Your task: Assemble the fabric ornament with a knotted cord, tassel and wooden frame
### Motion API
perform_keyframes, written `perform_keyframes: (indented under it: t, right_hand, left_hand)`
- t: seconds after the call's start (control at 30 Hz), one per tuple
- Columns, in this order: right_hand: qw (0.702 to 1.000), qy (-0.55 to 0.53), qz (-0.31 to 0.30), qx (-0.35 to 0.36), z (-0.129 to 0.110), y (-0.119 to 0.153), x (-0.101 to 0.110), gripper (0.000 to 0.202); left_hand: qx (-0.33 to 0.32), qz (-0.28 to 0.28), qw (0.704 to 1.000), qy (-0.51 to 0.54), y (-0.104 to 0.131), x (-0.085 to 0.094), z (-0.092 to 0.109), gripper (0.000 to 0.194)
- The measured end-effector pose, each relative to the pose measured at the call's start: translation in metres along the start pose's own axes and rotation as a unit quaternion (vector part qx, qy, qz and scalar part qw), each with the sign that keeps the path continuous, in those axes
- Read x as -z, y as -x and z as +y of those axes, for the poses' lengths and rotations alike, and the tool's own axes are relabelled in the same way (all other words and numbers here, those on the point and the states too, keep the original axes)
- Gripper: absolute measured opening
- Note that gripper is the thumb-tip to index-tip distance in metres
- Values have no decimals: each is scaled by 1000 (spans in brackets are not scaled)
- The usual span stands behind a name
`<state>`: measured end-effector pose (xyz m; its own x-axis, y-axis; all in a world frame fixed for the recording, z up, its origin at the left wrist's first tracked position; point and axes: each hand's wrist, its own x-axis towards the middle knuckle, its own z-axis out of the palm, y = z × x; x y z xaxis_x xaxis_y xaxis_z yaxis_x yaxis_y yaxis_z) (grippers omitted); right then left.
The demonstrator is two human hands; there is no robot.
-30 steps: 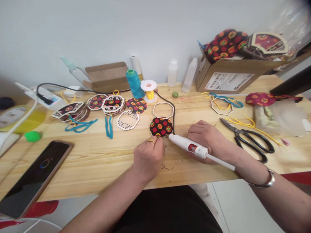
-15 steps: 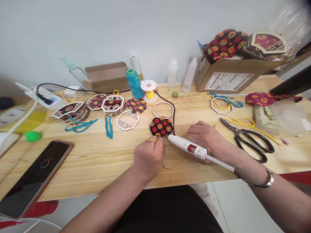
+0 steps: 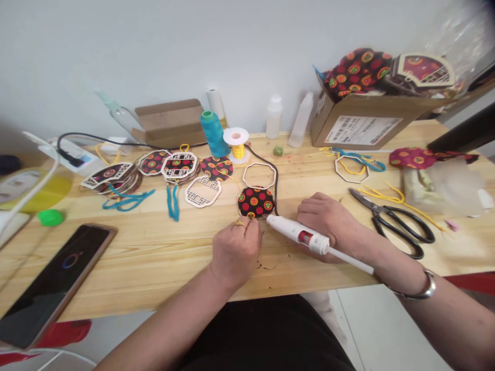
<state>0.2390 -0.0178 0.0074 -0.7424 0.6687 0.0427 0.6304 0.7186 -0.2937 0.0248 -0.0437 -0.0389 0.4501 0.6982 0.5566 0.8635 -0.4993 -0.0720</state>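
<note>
My left hand (image 3: 236,242), with a ring on one finger, is closed at the lower edge of a fabric-covered piece (image 3: 255,202) patterned in black, red and green. Its fingertips pinch that edge. In my right hand (image 3: 328,221) is a white hot glue gun (image 3: 294,230), a glue stick poking out of its back end. The gun's nozzle points left and lies close by the piece's lower edge; whether it touches I cannot tell. Just above the piece rests a bare wooden frame (image 3: 259,176), and to its left a lattice frame (image 3: 203,191).
Black-handled scissors (image 3: 400,220) lie right of my right hand. Behind are a blue thread cone (image 3: 214,135), a yellow thread spool (image 3: 236,144) and a cardboard box (image 3: 359,123). Finished-looking ornaments (image 3: 180,165) are stacked at left. A phone (image 3: 58,283) lies at the front left.
</note>
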Motion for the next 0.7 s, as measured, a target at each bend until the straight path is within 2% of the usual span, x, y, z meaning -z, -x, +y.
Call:
perform_keyframes:
  t: [0.27,0.53,0.7]
  right_hand:
    - [1000,-1,1,3,0,0,-2,16]
    - [996,0,78,-33,6,15,5,14]
    - [993,60,88,-57,1,12,7,7]
  left_hand:
    - [4,-5,1000,-1,1,-1,0,15]
    - [8,-11,1000,9,1,-1,0,16]
    - [7,-10,1000,4,2,-1,0,15]
